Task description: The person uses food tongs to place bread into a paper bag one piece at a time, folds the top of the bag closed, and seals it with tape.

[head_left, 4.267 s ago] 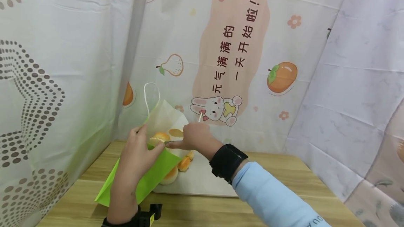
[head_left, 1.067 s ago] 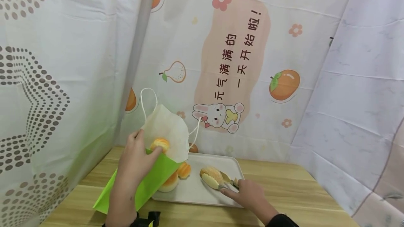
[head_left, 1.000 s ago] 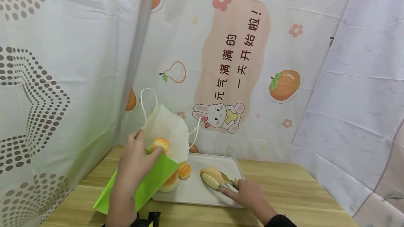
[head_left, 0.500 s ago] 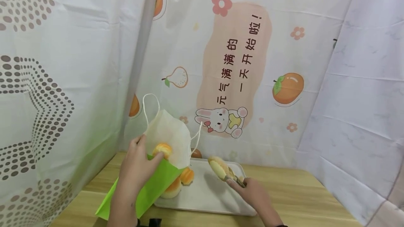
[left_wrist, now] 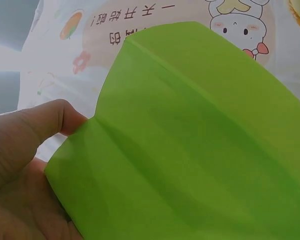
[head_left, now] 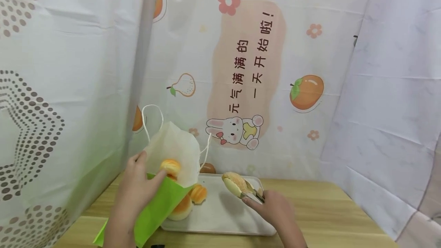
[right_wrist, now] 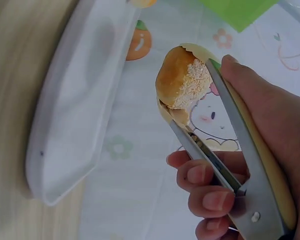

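Note:
My left hand [head_left: 132, 190] grips the edge of a green paper bag [head_left: 160, 206], thumb at its opening; the left wrist view shows the bag's green side [left_wrist: 180, 140] filling much of the frame. The bag leans open toward the tray, showing its white inside and a small striped bread [head_left: 170, 167]. My right hand [head_left: 279, 208] holds metal food tongs [right_wrist: 242, 135] by the handles. Between their tips is a long bread roll [right_wrist: 177, 77] with a crumbly pale topping. The roll [head_left: 234, 183] hangs above the tray, right of the bag.
A white tray [head_left: 220, 221] lies on the wooden table [head_left: 310, 202]. At its left end sit a round bun [head_left: 181, 209] and a small orange-striped bread [head_left: 198, 194], partly behind the bag. White cord handles [head_left: 151, 106] stick up from the bag. Printed curtains [head_left: 310, 156] surround the table.
The right hand, earlier at the bag's mouth, has moved right to the tray. The tongs have raised the long roll off it within the last second. The left hand keeps its hold.

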A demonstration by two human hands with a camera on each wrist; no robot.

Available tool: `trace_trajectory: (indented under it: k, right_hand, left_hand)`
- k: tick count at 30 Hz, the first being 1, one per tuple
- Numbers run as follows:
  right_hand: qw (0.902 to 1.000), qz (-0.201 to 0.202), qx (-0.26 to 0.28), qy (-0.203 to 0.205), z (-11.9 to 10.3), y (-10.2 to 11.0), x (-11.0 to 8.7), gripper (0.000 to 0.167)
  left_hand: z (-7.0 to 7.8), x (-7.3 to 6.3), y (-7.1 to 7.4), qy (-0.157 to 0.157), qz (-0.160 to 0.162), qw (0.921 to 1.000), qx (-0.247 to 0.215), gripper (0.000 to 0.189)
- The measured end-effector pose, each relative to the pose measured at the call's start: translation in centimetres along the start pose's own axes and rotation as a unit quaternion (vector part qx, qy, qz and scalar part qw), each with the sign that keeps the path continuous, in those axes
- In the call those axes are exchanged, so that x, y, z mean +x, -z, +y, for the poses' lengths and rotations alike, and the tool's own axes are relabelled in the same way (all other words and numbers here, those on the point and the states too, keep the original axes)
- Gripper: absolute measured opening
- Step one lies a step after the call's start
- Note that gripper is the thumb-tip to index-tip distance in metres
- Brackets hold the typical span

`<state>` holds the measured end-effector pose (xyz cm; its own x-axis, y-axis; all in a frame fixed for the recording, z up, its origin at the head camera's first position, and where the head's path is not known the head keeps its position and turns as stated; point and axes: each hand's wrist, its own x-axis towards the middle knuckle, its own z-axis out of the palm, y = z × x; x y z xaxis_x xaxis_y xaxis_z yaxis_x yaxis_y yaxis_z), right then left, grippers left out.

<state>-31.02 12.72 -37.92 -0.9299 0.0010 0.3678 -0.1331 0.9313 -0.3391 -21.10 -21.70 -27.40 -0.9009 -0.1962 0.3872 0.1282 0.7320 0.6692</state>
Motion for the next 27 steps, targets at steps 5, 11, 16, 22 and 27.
trace_trajectory:
  k: [5,11,16,22,27]
  right_hand:
    - [0.9999,-0.003,0.011,0.012,-1.0,1.6,0.7,0.069]
    - [0.9995,-0.005,0.029,0.014,-1.4,3.0,0.1,0.067]
    - [0.9989,-0.012,0.045,0.003,-1.0,3.7,-0.4,0.065]
    - [0.9977,-0.016,0.065,-0.007,-0.5,4.4,-0.4,0.064]
    - [0.9971,-0.025,0.070,-0.016,0.0,4.9,-0.4,0.065]
  left_hand:
    - [-0.4,0.1,0.7,0.002,0.007,1.0000,0.003,0.085]
    - [-0.8,0.3,0.4,-0.021,0.022,0.9995,0.011,0.085]
    - [-1.0,0.4,0.0,-0.024,0.028,0.9991,0.021,0.082]
    - [-0.6,0.7,-0.3,-0.034,0.036,0.9982,0.034,0.078]
    - [0.0,0.5,-0.8,-0.020,0.032,0.9989,0.027,0.074]
